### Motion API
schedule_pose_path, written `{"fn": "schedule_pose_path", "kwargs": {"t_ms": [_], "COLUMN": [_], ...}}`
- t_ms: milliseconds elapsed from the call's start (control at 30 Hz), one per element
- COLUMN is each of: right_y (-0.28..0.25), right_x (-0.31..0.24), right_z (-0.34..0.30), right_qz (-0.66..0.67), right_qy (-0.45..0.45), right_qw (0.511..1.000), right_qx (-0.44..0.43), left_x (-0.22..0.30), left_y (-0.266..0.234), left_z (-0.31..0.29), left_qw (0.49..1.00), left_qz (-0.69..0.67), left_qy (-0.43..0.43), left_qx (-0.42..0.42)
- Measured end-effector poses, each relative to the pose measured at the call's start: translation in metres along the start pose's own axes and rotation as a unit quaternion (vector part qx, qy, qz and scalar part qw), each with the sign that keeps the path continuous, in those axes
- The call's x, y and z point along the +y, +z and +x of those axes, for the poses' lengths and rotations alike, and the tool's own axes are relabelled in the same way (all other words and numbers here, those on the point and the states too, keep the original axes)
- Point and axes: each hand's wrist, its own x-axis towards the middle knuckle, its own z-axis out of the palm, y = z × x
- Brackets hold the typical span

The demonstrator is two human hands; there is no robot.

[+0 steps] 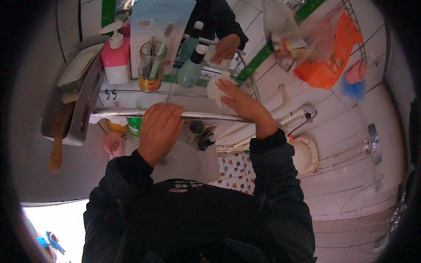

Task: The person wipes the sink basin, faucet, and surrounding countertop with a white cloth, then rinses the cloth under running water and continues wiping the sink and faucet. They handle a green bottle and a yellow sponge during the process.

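My left hand (161, 127) is closed over the metal rail (204, 115) along the front of a glass shelf, fingers together. My right hand (243, 103) presses a white crumpled tissue (215, 89) onto the right part of the shelf, its fingers stretched over it. Left of the tissue stands a pale green bottle (190, 73) with a black and white cap. Farther left is a glass jar (149, 75) holding a toothbrush (160, 50). Beside the jar are a pink and white pump bottle (117, 61) and a tall light blue box (164, 22).
A grey holder (82, 125) with a wooden-handled brush (56, 153) hangs at the left. Below the shelf are a washbasin (184, 164) and a pink cup (113, 143). Orange and clear plastic bags (322, 65) hang at the right, above a toilet (305, 155). Behind the shelf, a mirror reflects my hand.
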Motion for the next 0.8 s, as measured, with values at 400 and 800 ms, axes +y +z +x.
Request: {"fn": "schedule_pose_path", "kwargs": {"t_ms": [400, 800], "right_y": [-0.035, -0.004], "right_x": [-0.034, -0.013], "right_z": [0.013, 0.018], "right_qz": [0.157, -0.002], "right_qy": [0.055, -0.030], "right_qw": [0.984, 0.998], "right_qx": [0.067, -0.050], "left_x": [0.001, -0.003], "left_y": [-0.003, -0.002], "left_z": [-0.001, 0.000], "left_qw": [1.000, 1.000], "left_qz": [-0.006, 0.002], "left_qy": [0.001, 0.004], "left_qx": [-0.001, -0.013]}}
